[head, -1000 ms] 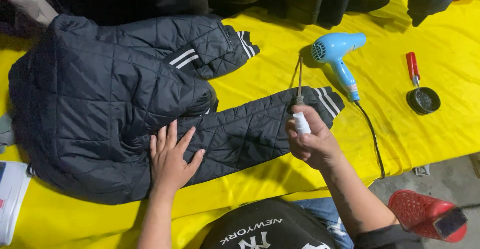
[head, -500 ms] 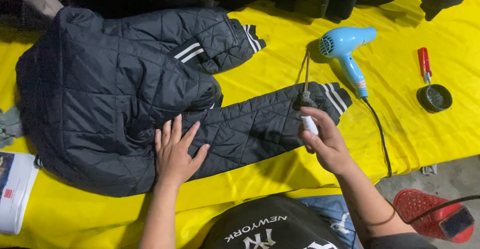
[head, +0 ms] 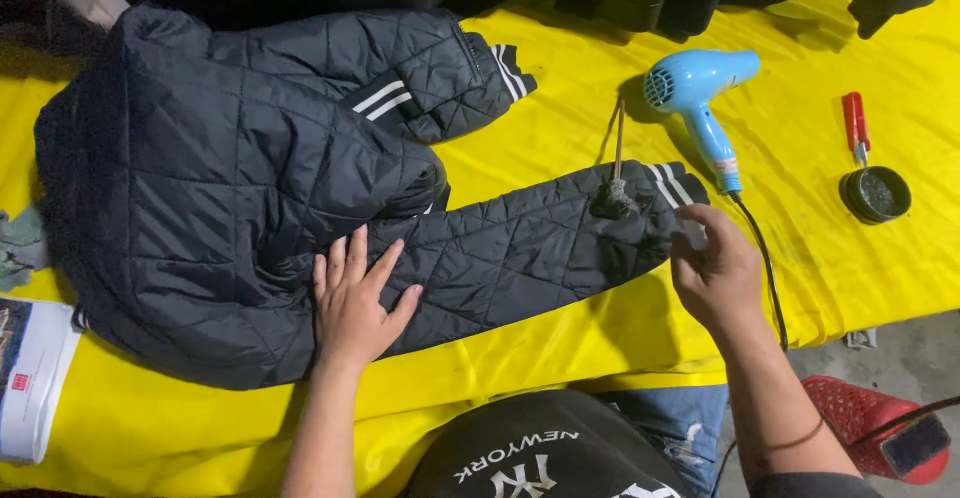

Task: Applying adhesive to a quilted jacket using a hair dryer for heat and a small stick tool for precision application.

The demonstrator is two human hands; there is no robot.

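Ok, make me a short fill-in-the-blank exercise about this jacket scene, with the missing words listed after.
1. The left hand lies flat on the dark quilted ___.
2. The blue plastic hair dryer rests on a ___ table cover.
3. The right hand is by the sleeve's ___ cuff.
4. The small round black pan has a ___ handle.

Missing words: jacket; yellow; striped; red

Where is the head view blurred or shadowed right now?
Head view: right hand motion-blurred at the fingertips by the sleeve cuff; left hand sharp, flat on the dark quilted jacket; hairdryer casts a soft shadow on the yellow cloth; top edge dim.
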